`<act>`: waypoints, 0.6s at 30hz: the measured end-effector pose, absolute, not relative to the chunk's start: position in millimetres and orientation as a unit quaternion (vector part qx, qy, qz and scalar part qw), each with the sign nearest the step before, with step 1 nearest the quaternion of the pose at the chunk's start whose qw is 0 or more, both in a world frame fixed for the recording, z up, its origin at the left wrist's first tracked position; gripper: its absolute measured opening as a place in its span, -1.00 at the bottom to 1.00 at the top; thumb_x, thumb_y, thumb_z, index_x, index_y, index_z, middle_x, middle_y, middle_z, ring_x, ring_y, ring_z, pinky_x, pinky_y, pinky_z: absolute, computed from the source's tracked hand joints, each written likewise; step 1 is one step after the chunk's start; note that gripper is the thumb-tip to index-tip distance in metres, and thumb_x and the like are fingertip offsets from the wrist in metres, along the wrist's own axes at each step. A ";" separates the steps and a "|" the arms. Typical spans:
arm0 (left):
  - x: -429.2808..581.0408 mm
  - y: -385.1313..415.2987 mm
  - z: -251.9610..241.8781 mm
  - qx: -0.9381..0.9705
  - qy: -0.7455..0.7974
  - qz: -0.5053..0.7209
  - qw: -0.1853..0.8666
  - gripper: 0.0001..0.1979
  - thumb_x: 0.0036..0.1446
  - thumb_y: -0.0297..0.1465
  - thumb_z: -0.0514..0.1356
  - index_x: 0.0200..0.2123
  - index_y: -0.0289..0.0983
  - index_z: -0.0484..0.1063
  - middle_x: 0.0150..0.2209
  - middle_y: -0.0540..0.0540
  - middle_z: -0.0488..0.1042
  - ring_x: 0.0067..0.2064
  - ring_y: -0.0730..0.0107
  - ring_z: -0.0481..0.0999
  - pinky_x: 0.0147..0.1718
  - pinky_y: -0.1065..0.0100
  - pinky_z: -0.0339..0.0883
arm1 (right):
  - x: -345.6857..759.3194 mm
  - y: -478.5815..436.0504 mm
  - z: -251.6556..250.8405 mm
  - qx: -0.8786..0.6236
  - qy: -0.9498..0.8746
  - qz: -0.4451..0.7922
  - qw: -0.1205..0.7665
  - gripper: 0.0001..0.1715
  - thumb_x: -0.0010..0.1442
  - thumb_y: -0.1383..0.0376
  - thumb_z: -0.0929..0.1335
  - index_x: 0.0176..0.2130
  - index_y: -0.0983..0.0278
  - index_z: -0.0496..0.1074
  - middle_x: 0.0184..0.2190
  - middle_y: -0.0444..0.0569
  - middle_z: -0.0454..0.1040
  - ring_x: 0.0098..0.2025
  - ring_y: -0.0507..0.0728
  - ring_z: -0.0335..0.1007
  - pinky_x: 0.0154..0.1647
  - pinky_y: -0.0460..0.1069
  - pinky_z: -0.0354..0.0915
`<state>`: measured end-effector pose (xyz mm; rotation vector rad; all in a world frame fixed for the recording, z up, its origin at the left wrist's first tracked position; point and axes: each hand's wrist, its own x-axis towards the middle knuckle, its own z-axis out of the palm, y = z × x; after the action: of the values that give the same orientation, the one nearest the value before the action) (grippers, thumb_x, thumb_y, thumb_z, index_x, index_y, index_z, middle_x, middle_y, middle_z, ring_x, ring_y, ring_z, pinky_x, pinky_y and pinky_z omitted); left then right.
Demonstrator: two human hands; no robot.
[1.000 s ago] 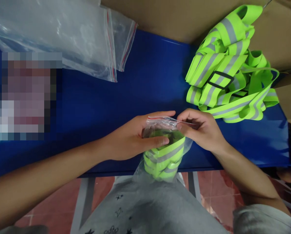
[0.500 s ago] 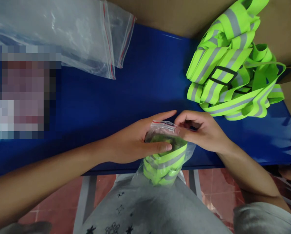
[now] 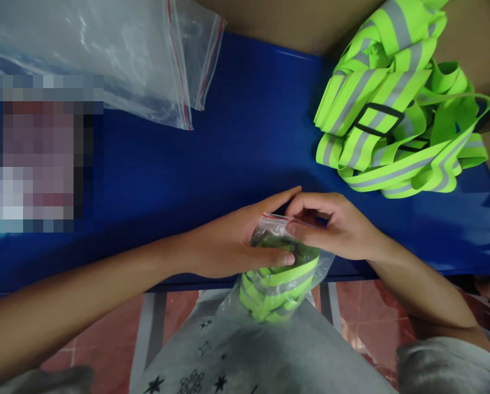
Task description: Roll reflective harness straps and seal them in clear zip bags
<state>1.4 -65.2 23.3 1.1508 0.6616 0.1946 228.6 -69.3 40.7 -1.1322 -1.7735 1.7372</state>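
A clear zip bag (image 3: 228,298) with a folded neon-yellow reflective strap (image 3: 286,279) inside sits at the table's front edge, close to my body. My left hand (image 3: 228,246) grips the bag from the left, its thumb lying across the front and its fingers behind. At the bag's top, my right hand (image 3: 335,224) pinches the red-lined zip edge between thumb and forefinger. The strap shows through the plastic as a rolled bundle with a grey stripe. My left fingers are partly hidden behind the bag.
A heap of neon-yellow reflective straps (image 3: 376,120) with black buckles lies at the right on the blue table (image 3: 212,158). Clear zip bags (image 3: 117,54) are stacked at the upper left. Below them is a pixelated patch. Brown cardboard (image 3: 278,27) stands along the back.
My right hand has slid a little leftward along the zip edge, its thumb and forefinger still pinched. The bag's mouth sits slightly lower in view. My left hand keeps its hold.
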 end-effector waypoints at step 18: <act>9.5 -64.4 22.4 0.560 0.241 0.138 0.781 -0.43 0.18 -0.21 0.43 0.21 -0.17 0.39 0.11 -0.14 0.56 0.16 0.09 0.57 0.13 0.11 0.49 | 220.7 -73.6 37.5 -0.372 -0.673 0.595 0.232 -0.88 0.35 0.28 0.45 -0.22 0.30 0.50 -0.53 -0.23 0.40 -0.56 -0.11 0.21 -0.56 -0.17 0.13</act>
<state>9.5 -64.4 22.4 1.2100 0.5202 0.2984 220.7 -73.6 37.5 -1.0233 -1.8498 1.6364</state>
